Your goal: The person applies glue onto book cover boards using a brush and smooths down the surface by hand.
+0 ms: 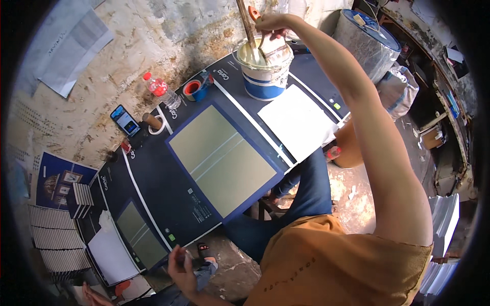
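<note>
At the far side of the table my right hand (274,24) is closed round a wide flat brush (275,47), whose orange handle end sticks up past my fingers. The brush head is over the mouth of a white and blue bucket (265,81) smeared with whitish stuff. A wooden stick (245,20) leans in the same bucket. My left hand (182,270) hovers off the table's near edge, fingers loosely bent and apart, holding nothing. Between the hands lies a blue-edged cover sheet (224,160) with a greenish-beige middle and two pale lines.
White sheets (297,122) lie right of the cover. Along the wall stand a bottle (162,91), a tape roll (194,90) and a phone (125,121). Stacked books (58,237) fill the left. Another person's hand (94,296) shows at lower left; a blue-lidded drum (367,43) stands far right.
</note>
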{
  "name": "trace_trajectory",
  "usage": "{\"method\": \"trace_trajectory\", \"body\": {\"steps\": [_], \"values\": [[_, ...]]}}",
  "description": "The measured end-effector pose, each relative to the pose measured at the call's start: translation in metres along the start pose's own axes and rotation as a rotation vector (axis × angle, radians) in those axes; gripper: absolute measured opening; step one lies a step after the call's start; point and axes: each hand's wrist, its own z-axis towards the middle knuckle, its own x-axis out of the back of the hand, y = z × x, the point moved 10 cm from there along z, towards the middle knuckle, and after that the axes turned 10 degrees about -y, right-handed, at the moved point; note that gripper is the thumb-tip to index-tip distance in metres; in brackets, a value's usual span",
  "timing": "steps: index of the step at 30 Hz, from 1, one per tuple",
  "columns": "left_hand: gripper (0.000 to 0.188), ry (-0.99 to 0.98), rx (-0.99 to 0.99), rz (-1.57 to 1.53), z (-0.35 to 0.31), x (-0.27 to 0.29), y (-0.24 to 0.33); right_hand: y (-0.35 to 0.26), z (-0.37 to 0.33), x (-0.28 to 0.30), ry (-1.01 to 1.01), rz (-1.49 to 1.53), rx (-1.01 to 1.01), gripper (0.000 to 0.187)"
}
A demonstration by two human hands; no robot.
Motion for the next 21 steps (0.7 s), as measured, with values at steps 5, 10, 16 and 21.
{"method": "trace_trajectory", "body": {"steps": [5,10,16,21], "values": [[0.039,0.108,-0.012,-0.065,-0.038,0.006,0.019,-0.057,-0.010,0.048,0.037,-0.218,0.005,0.034],[0.049,0.168,-0.389,-0.347,-0.019,-0.010,0.049,-0.152,-0.037,0.037,-0.034,-0.201,0.226,0.021],[0.042,0.088,-0.342,-0.508,0.072,-0.109,0.099,-0.217,-0.065,-0.074,-0.028,-0.569,0.393,0.039],[0.037,0.113,-0.237,-0.557,0.098,-0.149,0.071,-0.270,-0.099,-0.184,0.138,-0.274,0.737,0.031]]}}
